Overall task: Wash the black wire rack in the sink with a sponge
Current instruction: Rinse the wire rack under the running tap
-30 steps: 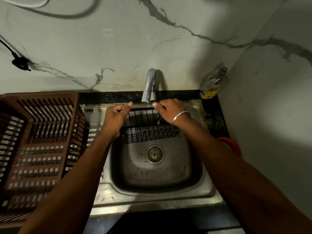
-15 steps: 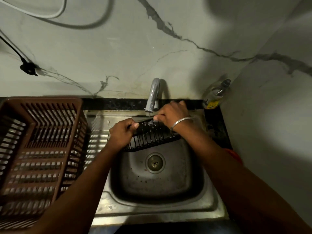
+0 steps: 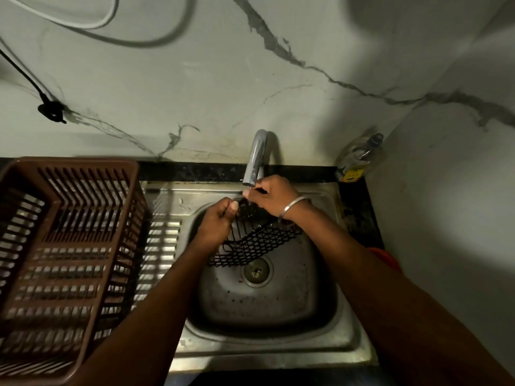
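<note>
**Operator:** Head view: where is the rack?

**Observer:** You are holding the black wire rack (image 3: 259, 243) over the sink (image 3: 250, 305). It is tilted, with its top edge just under the spout of the tap (image 3: 255, 160) and its mesh side hanging down toward the drain (image 3: 256, 271). I cannot tell whether the lower edge touches the basin.

**Operator:** And my hands?

**Observer:** Your left hand (image 3: 220, 218) is at the rack's left end with its fingers curled round the top wire, so that grip is grasping the rack. Your right hand (image 3: 269, 197), with the metal bangle (image 3: 292, 206) on its wrist, sits just beside it, directly below the spout. Its fingertips pinch a wire at the top edge, so that grip is grasping the rack too. Your two hands are nearly touching.

**Operator:** Is water running?

**Observer:** It is too dim and blurred to say.

**Operator:** What else is around?

**Observer:** A brown slatted basket (image 3: 69, 246) stands on the draining board left of the basin, just beside your left forearm. A clear bottle (image 3: 358, 160) with a yellow label sits in the back right corner of the desk, against the marble wall. An orange object (image 3: 386, 259) shows past your right forearm, mostly hidden. A black cable (image 3: 28, 76) runs down the wall at upper left.
</note>
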